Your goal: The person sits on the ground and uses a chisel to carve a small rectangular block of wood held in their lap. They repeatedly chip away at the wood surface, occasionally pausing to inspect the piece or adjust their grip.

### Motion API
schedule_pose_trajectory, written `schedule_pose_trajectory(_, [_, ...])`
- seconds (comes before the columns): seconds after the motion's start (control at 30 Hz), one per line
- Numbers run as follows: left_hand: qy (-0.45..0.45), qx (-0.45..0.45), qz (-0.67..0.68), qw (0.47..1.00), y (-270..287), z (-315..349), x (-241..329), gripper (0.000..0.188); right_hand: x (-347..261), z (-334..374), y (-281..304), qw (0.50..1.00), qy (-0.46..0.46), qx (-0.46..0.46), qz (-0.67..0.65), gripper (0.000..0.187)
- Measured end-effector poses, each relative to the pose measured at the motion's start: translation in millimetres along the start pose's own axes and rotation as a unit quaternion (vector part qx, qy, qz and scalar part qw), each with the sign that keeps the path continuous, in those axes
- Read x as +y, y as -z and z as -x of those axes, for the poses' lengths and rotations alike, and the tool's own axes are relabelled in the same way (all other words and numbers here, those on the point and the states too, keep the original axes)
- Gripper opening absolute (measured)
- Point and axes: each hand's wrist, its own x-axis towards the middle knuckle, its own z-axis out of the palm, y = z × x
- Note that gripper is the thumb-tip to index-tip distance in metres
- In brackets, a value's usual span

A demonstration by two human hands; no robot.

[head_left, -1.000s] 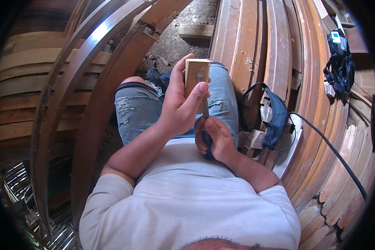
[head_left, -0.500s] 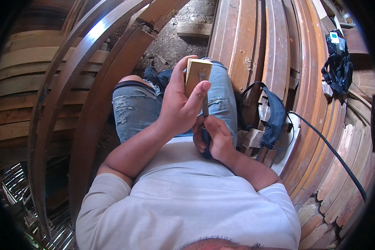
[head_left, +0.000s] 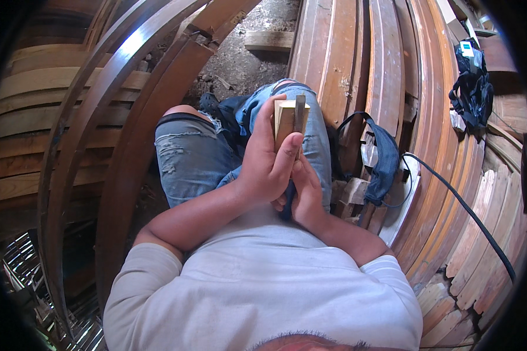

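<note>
My left hand (head_left: 267,161) is closed round a small wooden block (head_left: 284,124), its far end sticking up past my fingers above my lap. My right hand (head_left: 305,190) grips a chisel (head_left: 300,114) by its blue handle, just below the left hand. The flat metal blade lies lengthwise against the block's face, and its tip reaches a little past the block's far end. My left thumb presses beside the blade. Part of the blade and most of the handle are hidden by my hands.
Long brown timbers (head_left: 341,64) run along the right, with a blue cloth strap (head_left: 383,161) and black cable (head_left: 462,202) over them. A dark bag (head_left: 471,88) lies farther right. Curved planks (head_left: 120,140) stand at the left. A wood offcut (head_left: 269,40) rests on the ground ahead.
The chisel has slid forward along the block, so its tip now passes the far end. My right hand has come up close to the left, and the block has shifted slightly right and nearer.
</note>
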Motion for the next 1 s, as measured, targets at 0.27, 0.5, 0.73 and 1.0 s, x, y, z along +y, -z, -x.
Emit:
schedule_pose_trajectory(0.27, [0.081,-0.001,0.111,0.990,5,-10,8,0.062,-9,2,3,0.999,0.010,-0.040,0.007,0.058])
schedule_pose_trajectory(0.5, [0.127,0.010,0.178,0.976,13,-19,11,0.061,-6,-1,8,0.996,0.012,-0.089,-0.011,0.068])
schedule_pose_trajectory(0.73, [0.136,-0.012,0.208,0.968,14,-21,15,0.063,-6,-1,10,0.995,-0.010,-0.098,-0.021,0.067])
schedule_pose_trajectory(1.0, [0.144,-0.005,0.209,0.967,11,-21,12,0.065,-4,0,11,0.995,-0.012,-0.098,-0.023,0.067])
